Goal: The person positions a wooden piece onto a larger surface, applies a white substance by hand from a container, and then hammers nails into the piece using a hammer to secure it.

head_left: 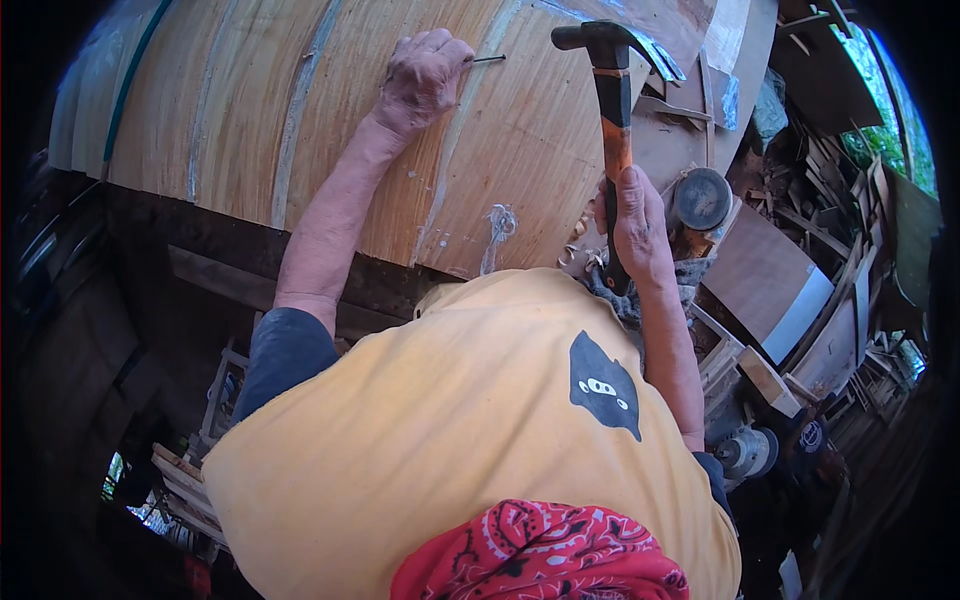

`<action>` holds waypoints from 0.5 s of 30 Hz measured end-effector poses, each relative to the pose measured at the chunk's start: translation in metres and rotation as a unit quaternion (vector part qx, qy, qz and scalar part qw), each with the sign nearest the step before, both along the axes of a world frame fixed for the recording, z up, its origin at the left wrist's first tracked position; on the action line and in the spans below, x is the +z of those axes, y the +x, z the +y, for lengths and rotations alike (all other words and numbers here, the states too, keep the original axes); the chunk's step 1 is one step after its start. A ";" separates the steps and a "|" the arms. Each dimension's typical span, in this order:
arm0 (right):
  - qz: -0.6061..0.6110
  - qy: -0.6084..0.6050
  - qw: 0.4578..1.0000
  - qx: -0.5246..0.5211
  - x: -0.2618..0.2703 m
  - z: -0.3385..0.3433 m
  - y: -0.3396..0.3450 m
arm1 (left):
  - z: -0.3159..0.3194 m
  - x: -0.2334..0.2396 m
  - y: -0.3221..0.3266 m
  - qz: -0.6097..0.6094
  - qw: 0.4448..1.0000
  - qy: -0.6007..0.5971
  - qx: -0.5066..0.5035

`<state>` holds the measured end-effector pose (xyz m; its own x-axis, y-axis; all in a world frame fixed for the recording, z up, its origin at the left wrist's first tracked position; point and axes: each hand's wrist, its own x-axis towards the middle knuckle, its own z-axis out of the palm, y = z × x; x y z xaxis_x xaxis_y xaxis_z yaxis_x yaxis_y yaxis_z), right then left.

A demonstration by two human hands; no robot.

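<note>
My left hand (427, 71) is closed in a fist over a curved, planked wooden surface (367, 172). From its fingers a dark nail (489, 58) sticks out to the right, head outermost; the other end is hidden in the hand. Pale filler seams (304, 90) run across the planks. In my right hand (641, 225) is a claw hammer (617, 112) with a black and orange handle, gripped near the handle's lower end. The hammer's head is uppermost, its face towards the left and its claw towards the right, apart from the nail.
Wood shavings (581, 240) lie by the planks' near right edge. A round-topped object (703, 199) stands right of my right hand. Plywood sheets (757, 277) and scrap wood crowd the right side, with a power tool (746, 452) lower down. A green strap (135, 75) crosses the planks at left.
</note>
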<state>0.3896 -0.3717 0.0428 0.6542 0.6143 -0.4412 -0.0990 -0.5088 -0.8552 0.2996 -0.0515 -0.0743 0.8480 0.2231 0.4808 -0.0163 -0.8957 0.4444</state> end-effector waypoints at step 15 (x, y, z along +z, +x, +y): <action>-0.162 -0.002 0.984 0.069 0.012 0.039 0.006 | -0.002 -0.002 0.001 -0.006 1.000 0.005 0.002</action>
<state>0.3955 -0.3327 0.0544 0.6710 0.7062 -0.2259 0.2483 -0.5011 -0.8290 0.3002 -0.0539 -0.0762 0.8412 0.2216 0.4932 -0.0175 -0.9005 0.4344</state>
